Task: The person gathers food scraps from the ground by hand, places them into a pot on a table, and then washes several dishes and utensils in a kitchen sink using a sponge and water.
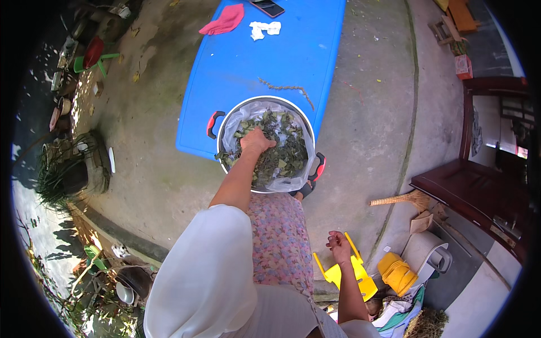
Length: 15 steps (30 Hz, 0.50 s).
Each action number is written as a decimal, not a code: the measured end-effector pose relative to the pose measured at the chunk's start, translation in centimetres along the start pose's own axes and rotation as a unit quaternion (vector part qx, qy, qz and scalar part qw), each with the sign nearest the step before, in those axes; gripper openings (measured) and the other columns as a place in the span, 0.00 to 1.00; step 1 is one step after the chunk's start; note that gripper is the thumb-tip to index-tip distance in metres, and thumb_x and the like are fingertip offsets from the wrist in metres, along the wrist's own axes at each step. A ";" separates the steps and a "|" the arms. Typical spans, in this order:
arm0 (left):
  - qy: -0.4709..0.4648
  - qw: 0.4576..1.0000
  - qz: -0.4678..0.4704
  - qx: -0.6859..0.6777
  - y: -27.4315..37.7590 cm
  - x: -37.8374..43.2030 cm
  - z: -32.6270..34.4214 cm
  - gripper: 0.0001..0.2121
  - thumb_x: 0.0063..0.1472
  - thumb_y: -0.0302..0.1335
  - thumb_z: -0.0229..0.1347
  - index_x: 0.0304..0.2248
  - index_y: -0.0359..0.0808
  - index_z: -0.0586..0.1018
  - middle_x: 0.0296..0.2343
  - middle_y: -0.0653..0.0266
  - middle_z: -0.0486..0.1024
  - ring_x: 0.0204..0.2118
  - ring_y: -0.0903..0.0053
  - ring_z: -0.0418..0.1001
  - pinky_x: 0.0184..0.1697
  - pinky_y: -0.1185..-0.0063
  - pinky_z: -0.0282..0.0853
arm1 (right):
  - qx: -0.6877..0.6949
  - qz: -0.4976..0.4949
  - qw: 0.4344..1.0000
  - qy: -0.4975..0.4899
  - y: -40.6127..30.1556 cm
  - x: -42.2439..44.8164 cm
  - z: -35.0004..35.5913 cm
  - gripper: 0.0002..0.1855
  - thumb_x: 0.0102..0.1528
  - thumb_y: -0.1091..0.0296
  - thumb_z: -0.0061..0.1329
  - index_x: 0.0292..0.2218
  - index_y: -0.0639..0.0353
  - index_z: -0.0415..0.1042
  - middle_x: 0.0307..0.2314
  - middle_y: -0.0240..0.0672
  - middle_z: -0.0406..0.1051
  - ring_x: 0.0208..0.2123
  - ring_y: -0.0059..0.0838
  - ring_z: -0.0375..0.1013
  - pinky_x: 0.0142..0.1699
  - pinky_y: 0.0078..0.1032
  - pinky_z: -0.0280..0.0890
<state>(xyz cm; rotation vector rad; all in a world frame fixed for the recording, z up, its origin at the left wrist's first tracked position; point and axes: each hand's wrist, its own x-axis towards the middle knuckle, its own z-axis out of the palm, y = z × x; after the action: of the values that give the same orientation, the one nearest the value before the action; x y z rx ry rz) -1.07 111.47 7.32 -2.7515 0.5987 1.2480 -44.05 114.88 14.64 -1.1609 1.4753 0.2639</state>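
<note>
My left hand (pixel 255 141) reaches into a wide round pot (pixel 270 98) lined with a clear plastic bag (pixel 231 129). Dried green-brown leaves and stems (pixel 283 154) fill much of the bag. The fingertips touch the leaves and are partly hidden, so I cannot tell whether they grip any. The pot has black-and-red handles on both sides and overlaps the near edge of a blue table (pixel 249 63). My right hand (pixel 339 247) hangs low at my side, beside a yellow plastic chair (pixel 353 276). Its fingers are loosely bent and apart, with nothing visible in them.
On the table lie a dried seed stalk (pixel 287 88), a pink cloth (pixel 224 20), a crumpled white tissue (pixel 264 29) and a phone (pixel 268 7). A straw broom (pixel 401 200) rests on the concrete floor near a dark wooden door (pixel 469 190). Potted plants (pixel 72 169) stand left.
</note>
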 end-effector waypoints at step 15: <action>-0.011 0.981 0.087 -0.176 -8.3 -5.8 -4.7 0.14 0.40 0.40 0.59 0.27 0.42 0.77 0.27 0.61 0.74 0.32 0.69 0.72 0.35 0.74 0.65 | -0.016 -0.075 0.997 -0.014 -5.2 2.3 0.7 0.10 0.52 0.68 0.40 0.37 0.57 0.66 0.22 0.27 0.66 0.23 0.18 0.68 0.28 0.16 0.60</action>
<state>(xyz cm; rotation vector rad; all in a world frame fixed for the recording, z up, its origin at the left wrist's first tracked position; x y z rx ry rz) 1.91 119.95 13.88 -3.0151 0.6883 1.5569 -39.27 111.81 14.73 -1.2827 1.3557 0.2008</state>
